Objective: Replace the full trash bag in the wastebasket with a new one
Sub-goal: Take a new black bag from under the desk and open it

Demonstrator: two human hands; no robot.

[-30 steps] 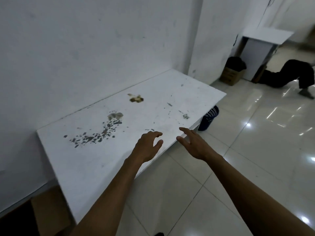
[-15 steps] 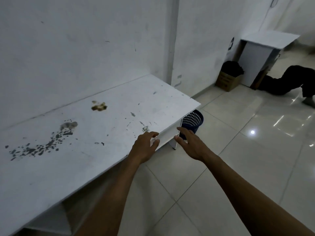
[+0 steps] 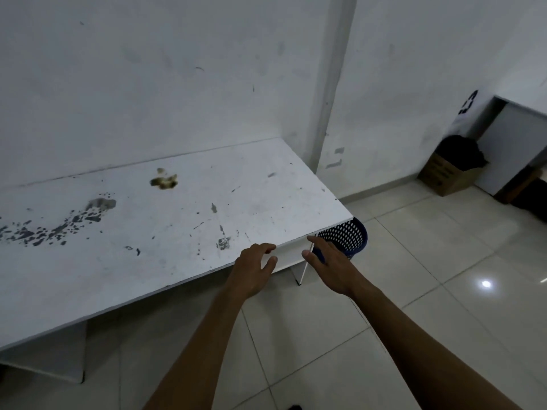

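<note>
A dark blue perforated wastebasket (image 3: 349,237) stands on the floor at the right end of the white table, partly hidden under the table's corner. No trash bag shows in it from here. My left hand (image 3: 255,269) hovers over the table's front edge, fingers apart and holding nothing. My right hand (image 3: 331,263) reaches out just in front of the basket, fingers spread and empty, its fingertips overlapping the basket's near side in view.
The white table (image 3: 165,232) with dark stains runs along the wall (image 3: 177,84) on the left. A cardboard box (image 3: 445,177) lined with a black bag sits against the far wall by a white cabinet (image 3: 515,149). Glossy tiled floor (image 3: 429,291) stretches to the right.
The view has moved closer to the table's right end and the basket looks larger. Both hands stay outstretched and empty, now nearer the basket. The dark figure on the far floor has left the view.
</note>
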